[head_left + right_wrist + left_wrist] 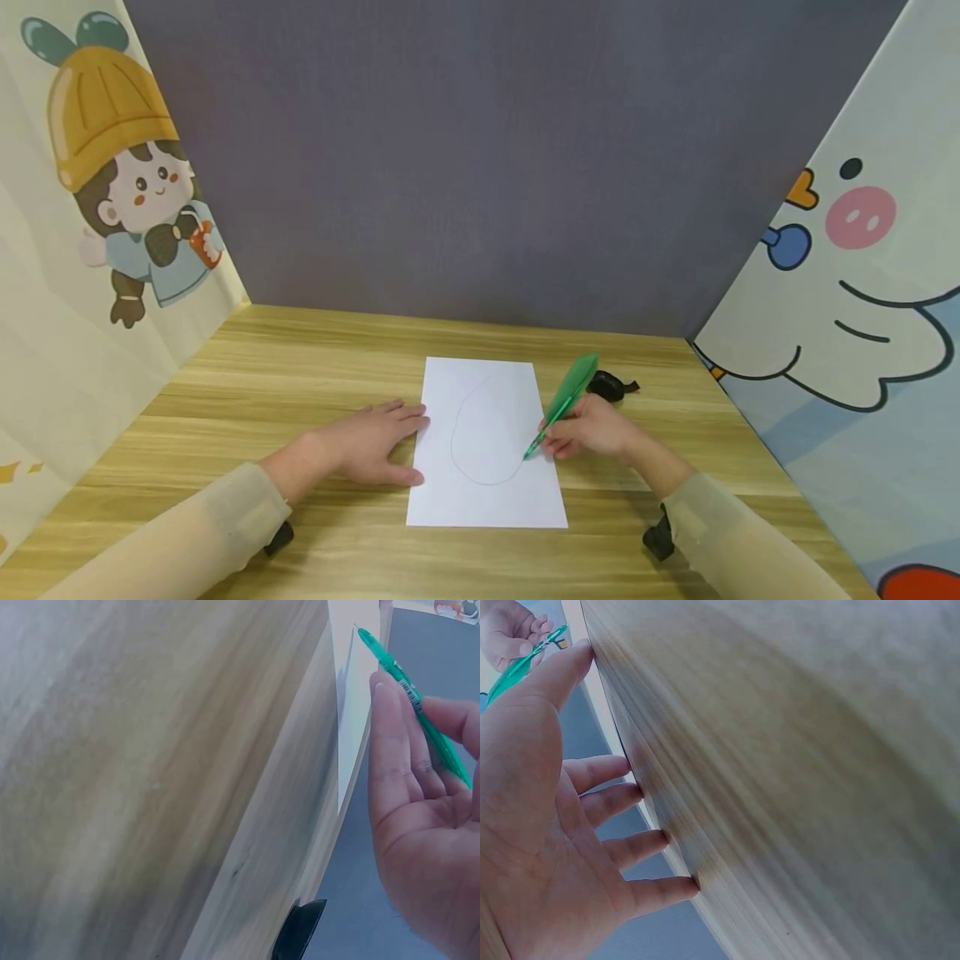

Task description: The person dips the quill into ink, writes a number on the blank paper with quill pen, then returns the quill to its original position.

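The left hand (365, 444) lies flat, fingers straight, pinning the paper (487, 446) to the tabletop (300, 367) while the right hand (592, 427) grips the pen (561, 406), tip on the sheet.

We see a wooden table (300, 375) before a grey back wall (480, 167), with cartoon-printed panels (97, 208) on both sides.

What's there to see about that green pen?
The green pen is slim, see-through plastic, with a broad leaf-shaped green top. It slants, its top up and away from the person, its tip down on the white paper at the end of a thin curved line. The right hand pinches its lower barrel; a printed barcode shows in the right wrist view.
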`<state>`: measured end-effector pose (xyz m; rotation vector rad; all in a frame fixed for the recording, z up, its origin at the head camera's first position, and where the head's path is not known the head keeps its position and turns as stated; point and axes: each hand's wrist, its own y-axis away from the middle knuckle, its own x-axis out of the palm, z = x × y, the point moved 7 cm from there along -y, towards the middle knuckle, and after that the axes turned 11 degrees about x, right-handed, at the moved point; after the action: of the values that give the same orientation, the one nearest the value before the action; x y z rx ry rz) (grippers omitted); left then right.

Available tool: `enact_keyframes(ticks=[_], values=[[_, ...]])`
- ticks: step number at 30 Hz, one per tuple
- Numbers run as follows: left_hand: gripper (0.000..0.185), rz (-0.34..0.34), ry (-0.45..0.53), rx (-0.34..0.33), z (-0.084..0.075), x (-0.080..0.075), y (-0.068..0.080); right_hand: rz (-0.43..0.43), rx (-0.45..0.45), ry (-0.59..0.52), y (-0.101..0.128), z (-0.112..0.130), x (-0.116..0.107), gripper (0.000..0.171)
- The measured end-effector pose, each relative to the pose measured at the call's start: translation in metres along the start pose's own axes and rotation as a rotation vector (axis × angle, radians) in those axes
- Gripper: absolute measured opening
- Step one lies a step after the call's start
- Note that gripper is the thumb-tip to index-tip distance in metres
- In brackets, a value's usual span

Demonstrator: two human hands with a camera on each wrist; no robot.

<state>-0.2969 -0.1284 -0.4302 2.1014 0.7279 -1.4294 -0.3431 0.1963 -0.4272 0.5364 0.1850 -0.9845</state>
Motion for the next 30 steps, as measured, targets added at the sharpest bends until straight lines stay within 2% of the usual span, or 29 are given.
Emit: enact_keyframes(ticks=[16, 25, 30], values=[[0.095, -0.006, -0.004, 0.001, 0.000, -0.001, 0.001, -0.067, 0.022, -0.007, -0.004, -0.002, -0.007, 0.026], [0.096, -0.009, -0.014, 0.008, 0.001, 0.001, 0.000, -0.103, 0.005, -0.010, -0.006, -0.002, -0.011, 0.029], [0.096, -0.003, -0.013, 0.004, 0.002, 0.001, -0.001, -0.124, 0.033, -0.029, -0.009, -0.004, -0.013, 0.028]])
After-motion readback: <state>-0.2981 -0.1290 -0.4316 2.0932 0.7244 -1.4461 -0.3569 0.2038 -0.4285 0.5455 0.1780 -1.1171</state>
